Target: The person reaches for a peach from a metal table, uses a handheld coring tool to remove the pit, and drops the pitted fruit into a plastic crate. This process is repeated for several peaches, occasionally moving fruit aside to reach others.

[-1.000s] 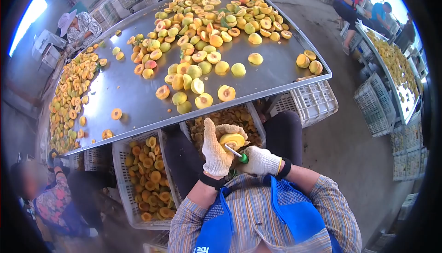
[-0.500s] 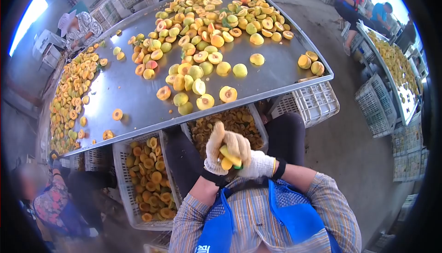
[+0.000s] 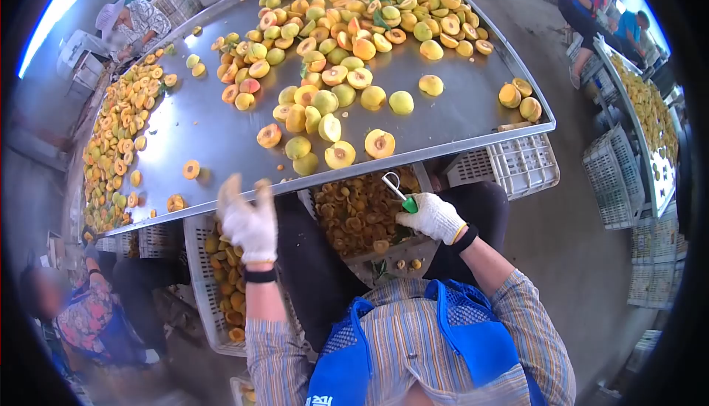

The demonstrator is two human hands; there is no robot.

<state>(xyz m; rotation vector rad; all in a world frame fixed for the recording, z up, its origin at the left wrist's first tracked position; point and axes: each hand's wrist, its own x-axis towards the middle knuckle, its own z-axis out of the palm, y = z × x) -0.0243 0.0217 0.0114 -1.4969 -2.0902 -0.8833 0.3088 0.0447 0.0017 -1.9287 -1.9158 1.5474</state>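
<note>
My left hand, in a white knitted glove with stained fingertips, is open with its fingers apart and nothing visible in it. It hovers over a white crate of pitted peach halves, beside the metal table's front edge. My right hand, also gloved, is closed round the green handle of a pitting tool, whose pale looped end points up and left. Beneath this hand, a container between my knees holds brownish-yellow fruit scraps. Several cut peaches lie on the table nearest me.
The metal table bears a large heap of peaches and another pile at left. A white crate stands under its right corner. Co-workers sit at left and far left; others work at another table.
My hands have parted from around yellow fruit pieces. The left has swung left over the crate and opened; the right has moved right with the tool. The view has shifted slightly.
</note>
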